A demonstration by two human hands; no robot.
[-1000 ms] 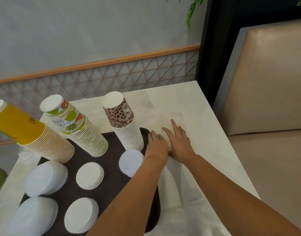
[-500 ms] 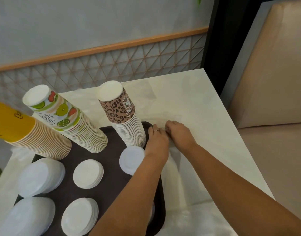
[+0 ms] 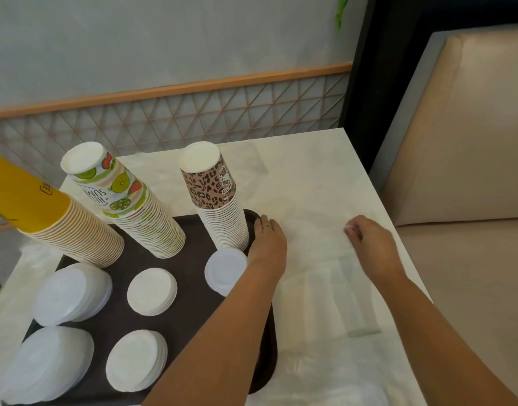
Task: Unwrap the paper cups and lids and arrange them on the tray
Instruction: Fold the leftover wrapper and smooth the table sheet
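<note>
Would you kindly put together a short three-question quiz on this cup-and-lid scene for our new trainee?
1. True or false: the leopard-print cup stack stands upside down on the dark tray.
2. How many cup stacks show on the tray? A) two B) three C) five
3. Fill in: the right hand pinches the clear plastic ______ lying on the white table, while the left hand rests at the tray's corner.

Key: 1 true; 2 B; 3 wrap.
</note>
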